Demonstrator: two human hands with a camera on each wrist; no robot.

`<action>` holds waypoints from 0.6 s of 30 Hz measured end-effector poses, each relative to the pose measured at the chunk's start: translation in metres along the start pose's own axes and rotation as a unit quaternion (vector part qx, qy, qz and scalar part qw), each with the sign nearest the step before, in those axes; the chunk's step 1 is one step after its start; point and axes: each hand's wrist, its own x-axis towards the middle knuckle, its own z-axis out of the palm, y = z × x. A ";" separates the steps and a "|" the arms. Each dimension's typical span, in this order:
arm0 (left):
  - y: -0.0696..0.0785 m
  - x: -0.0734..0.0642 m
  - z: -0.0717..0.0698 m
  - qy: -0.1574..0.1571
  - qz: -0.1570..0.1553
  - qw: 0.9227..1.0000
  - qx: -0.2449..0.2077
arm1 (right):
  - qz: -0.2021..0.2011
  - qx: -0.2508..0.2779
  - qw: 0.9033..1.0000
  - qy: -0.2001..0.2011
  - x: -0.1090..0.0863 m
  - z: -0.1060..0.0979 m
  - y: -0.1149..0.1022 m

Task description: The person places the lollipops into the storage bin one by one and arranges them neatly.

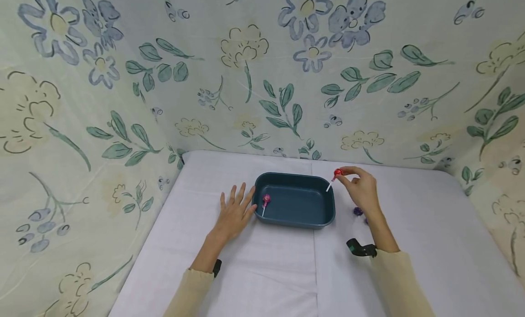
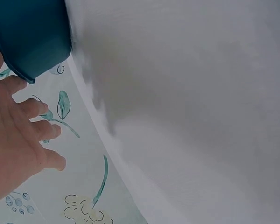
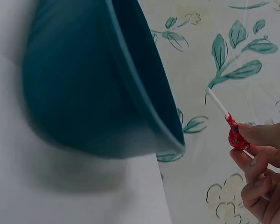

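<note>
A red-wrapped lollipop (image 3: 236,136) is pinched by its candy end between the thumb and fingers of my right hand (image 1: 362,189). Its white stick points down and left, over the right rim of a dark teal basin (image 1: 295,224). My left hand (image 1: 234,215) has its fingers spread at the basin's left side, with fingertips right at the rim, as the left wrist view also shows. Inside the basin, at its left end, lies a pink-wrapped lollipop (image 1: 266,199) with the stick toward the front.
Under my right wrist, purple-wrapped candies (image 1: 358,211) lie on the white cloth, partly covered by the forearm. The white-covered table (image 1: 262,271) meets a floral fabric backdrop (image 1: 246,102) at the back and left.
</note>
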 end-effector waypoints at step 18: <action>0.000 0.001 0.001 0.004 0.003 1.000 -0.003 | -0.075 -0.006 0.981 -0.179 -0.007 0.100 -0.066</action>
